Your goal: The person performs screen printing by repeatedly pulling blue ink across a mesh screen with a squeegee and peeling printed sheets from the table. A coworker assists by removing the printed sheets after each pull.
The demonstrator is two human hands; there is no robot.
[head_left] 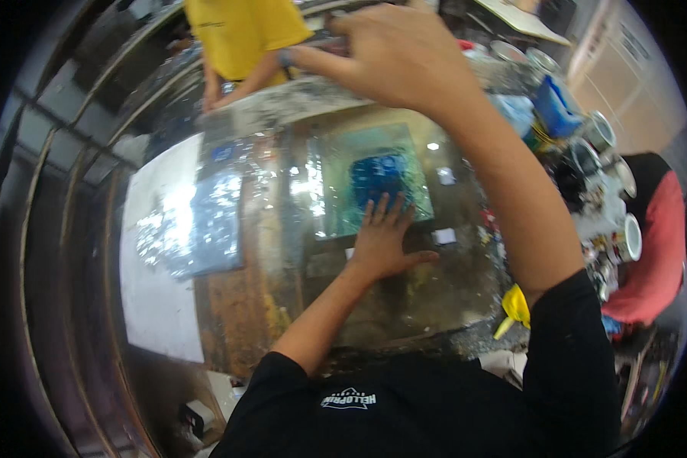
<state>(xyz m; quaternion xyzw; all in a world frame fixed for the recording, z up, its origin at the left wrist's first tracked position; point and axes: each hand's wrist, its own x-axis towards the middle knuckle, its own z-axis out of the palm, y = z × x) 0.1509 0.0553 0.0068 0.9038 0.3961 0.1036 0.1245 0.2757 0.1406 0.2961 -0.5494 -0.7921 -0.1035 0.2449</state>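
Note:
My left hand (385, 240) lies flat with its fingers spread, pressing on the lower edge of a blue printed panel (378, 174). That panel sits in a greenish square under a glossy clear plastic sheet (328, 183). Above the far side of the worktable (404, 313), my right hand (404, 53) is raised, slightly blurred. Its thumb stretches out to the left, apart from the fingers, and nothing shows in its grasp; some fingertips are hard to make out. Small white pieces (444, 236) lie around the square.
At the left, a shiny plastic-covered sheet (198, 225) overlaps a white board (156, 305). A yellow tool (515, 305) lies at the right edge, near several cans (630, 237) and a blue bag (556, 107). A person in yellow (244, 30) stands opposite; someone in red (656, 252) is at the right.

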